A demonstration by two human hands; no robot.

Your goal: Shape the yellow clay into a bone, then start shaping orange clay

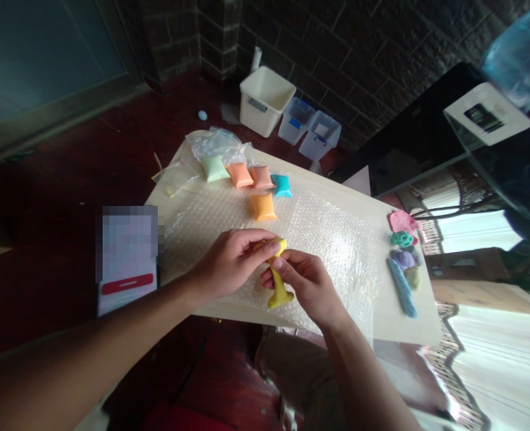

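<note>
A lump of yellow modelling clay [280,293], long with a flared lower end, is held up over the bubble wrap [328,239]. My left hand [233,261] pinches its upper end between thumb and fingers. Around its middle close the thumb and fingers of my right hand [307,281]. Just beyond the hands lies an orange clay packet [264,206]. Behind it sit a pale green packet [215,168], a peach packet [240,175], a pinkish packet [261,177] and a blue packet [283,186].
Pink clay [403,221], green clay [402,239], purple clay [402,259] and a blue clay roll [402,288] lie at the table's right end. Crumpled clear plastic [218,142] rests at the far left corner. A white bin [265,102] stands on the floor beyond.
</note>
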